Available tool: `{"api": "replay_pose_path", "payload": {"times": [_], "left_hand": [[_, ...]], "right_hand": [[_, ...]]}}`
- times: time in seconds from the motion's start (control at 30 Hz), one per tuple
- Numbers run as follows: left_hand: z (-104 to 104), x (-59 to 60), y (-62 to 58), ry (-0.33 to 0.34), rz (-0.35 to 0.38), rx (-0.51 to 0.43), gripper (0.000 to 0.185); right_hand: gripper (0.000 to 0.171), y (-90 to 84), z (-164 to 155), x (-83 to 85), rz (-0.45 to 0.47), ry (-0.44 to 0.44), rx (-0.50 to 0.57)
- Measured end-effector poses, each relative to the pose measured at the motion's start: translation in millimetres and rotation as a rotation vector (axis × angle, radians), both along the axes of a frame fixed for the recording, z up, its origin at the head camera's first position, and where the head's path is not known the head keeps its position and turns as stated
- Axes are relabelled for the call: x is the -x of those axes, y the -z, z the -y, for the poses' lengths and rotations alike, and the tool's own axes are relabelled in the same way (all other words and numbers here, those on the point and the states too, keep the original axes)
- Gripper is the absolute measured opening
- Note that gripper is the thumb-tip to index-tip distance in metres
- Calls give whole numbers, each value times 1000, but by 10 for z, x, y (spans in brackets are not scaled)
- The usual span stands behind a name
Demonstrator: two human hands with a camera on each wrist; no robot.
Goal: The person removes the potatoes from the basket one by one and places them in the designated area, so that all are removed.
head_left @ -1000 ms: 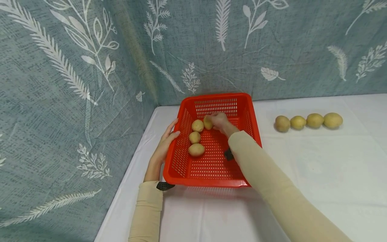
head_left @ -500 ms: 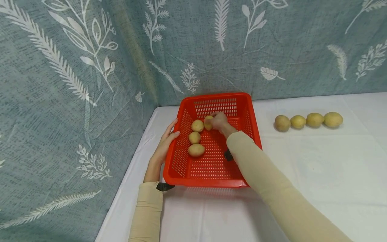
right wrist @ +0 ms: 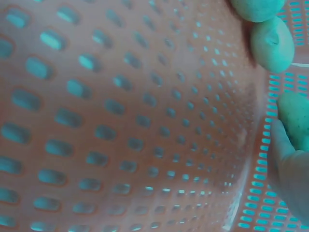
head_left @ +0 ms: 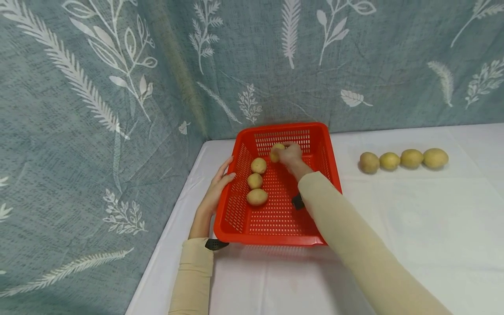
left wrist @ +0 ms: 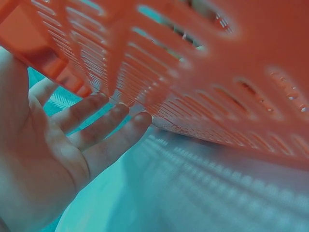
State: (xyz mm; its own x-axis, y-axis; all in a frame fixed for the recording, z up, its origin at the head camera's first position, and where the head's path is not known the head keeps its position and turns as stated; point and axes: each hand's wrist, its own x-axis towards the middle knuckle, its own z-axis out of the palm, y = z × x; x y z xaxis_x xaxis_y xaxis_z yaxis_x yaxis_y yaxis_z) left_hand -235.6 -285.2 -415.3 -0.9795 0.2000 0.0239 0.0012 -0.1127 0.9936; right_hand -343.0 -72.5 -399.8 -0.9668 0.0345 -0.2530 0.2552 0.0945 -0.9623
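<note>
Since half a second ago, the potato (head_left: pixel 277 152) in the right hand (head_left: pixel 292 156) has shifted toward the far wall of the red plastic basket (head_left: pixel 271 239), opening a gap from the three other potatoes inside. Through the head camera I see the right thumb and fingers pinching it; whether it touches the basket floor I cannot tell. Those three form a line along the left side: a roundish far potato (head_left: pixel 258 166), a small middle potato (head_left: pixel 255 180) and an oval near potato (head_left: pixel 257 197).

The left hand (head_left: pixel 212 192) rests at the basket's left rim, and my left wrist view shows its fingers extended, near the perforated outer wall, not curled round anything.

To the right of the basket, I see a row of four potatoes (head_left: pixel 411 158) on the white tablecloth (head_left: pixel 413 227). Behind everything hangs a grey-green leaf-patterned curtain (head_left: pixel 275 96).
</note>
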Motion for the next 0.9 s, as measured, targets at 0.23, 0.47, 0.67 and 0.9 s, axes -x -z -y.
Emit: {"api": "replay_pose_path", "payload": {"times": [0.23,0.47,0.67,0.9], "left_hand": [[-2,5,19,-6,8,-1,55],[3,-6,25,-16,10,9,55],[-2,-21,22,-8,16,12,55],[-3,-9,-6,-16,15,19,55]], "right_hand": [[43,-83,-28,-4,-12,46,67],[43,-191,-32,-41,-13,13,105],[44,-315,-74,-55,11,-50,154],[46,-568,-172,-15,-3,-110,223]]}}
